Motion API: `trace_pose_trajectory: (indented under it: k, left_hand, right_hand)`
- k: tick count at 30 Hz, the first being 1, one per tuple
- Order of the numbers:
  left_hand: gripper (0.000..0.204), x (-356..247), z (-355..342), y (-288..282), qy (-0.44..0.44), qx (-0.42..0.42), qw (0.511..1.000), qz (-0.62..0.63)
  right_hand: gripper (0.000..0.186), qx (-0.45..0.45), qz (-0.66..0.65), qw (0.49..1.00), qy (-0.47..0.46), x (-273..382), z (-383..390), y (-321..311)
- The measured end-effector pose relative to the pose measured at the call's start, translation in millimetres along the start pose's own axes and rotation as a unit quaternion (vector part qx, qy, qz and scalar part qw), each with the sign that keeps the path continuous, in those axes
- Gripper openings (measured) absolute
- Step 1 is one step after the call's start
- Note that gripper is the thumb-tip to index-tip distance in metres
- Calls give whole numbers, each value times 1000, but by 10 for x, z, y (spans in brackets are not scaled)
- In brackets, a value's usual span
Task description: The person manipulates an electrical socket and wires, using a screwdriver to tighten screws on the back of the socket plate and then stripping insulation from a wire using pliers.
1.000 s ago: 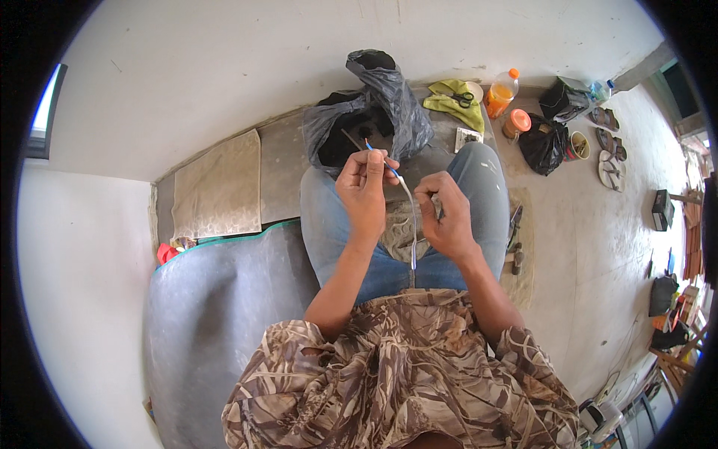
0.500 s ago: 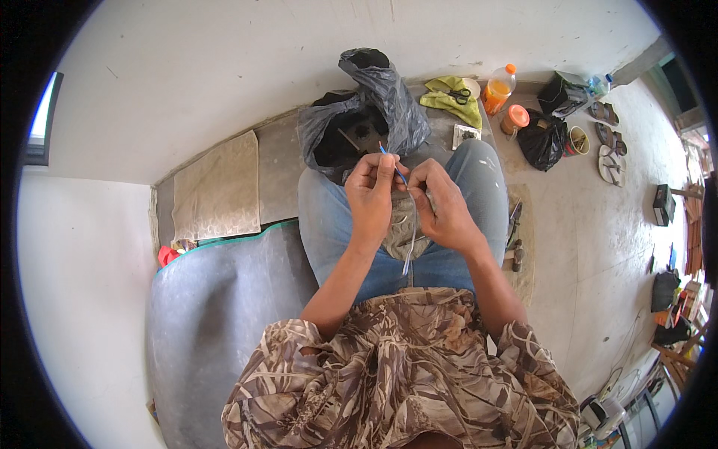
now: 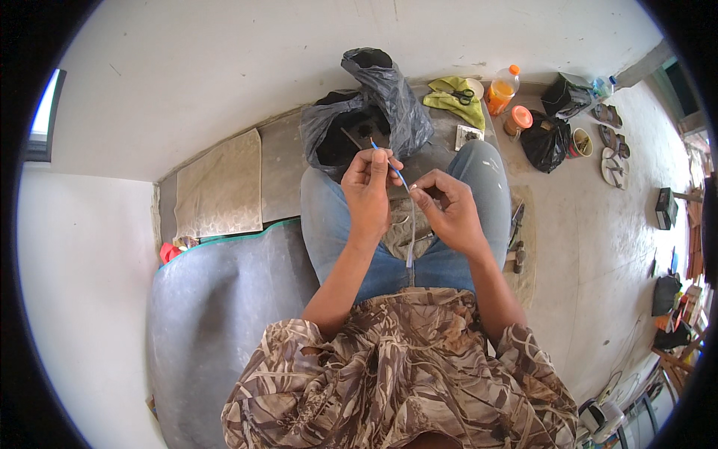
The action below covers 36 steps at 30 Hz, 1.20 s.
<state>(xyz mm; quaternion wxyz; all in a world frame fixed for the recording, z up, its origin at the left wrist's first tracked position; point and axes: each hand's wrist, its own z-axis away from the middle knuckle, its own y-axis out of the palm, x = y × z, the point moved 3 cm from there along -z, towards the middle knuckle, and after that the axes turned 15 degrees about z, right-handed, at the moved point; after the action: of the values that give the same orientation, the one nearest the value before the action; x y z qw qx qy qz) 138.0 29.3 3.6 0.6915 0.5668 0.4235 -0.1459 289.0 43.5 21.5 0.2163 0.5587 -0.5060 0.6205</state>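
Note:
My left hand [image 3: 368,194] pinches a thin blue wire [image 3: 396,170] near its upper end, which points up toward an open dark plastic bag [image 3: 404,112]. My right hand [image 3: 452,209] has thumb and forefinger closed on the same wire lower down, where a pale cable length [image 3: 410,247] hangs between my jeans-clad thighs. A greyish cloth or pad [image 3: 396,232] lies beneath my hands, with small items on it too indistinct to name.
Scissors [image 3: 464,97] on a green cloth, an orange drink bottle [image 3: 502,93], a lidded cup [image 3: 517,122], sandals [image 3: 613,168] and a tied black bag [image 3: 544,142] sit right. A hammer [image 3: 518,258] lies by my right thigh. A grey mat [image 3: 209,322] is left.
My right hand has moved left onto the wire from a second ago, then slightly down since half a second ago. More blue shows below my left hand than a second ago.

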Motion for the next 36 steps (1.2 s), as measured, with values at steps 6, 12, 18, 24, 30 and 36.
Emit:
trace_pose_trajectory:
  k: [6,12,18,24,30,36]
  left_hand:
    - [18,1,-49,-56,34,-41,998,23]
    - [19,-80,-84,-53,33,-36,998,41]
    - [19,-89,-57,-27,29,-11,999,16]
    - [19,-72,144,44,-80,66,989,-104]
    - [17,-1,55,-98,-33,9,999,-35]
    - [16,-9,39,-45,-51,25,998,25]
  right_hand:
    - [11,-79,82,983,-144,63,30,-12]
    - [9,-61,-57,993,-87,25,87,-14]
    - [15,56,-162,982,81,-17,52,58]
    - [13,26,-104,991,82,-67,25,-16]
    - [12,-97,80,990,-63,121,74,0]
    - [12,-35,-123,990,53,46,52,41]
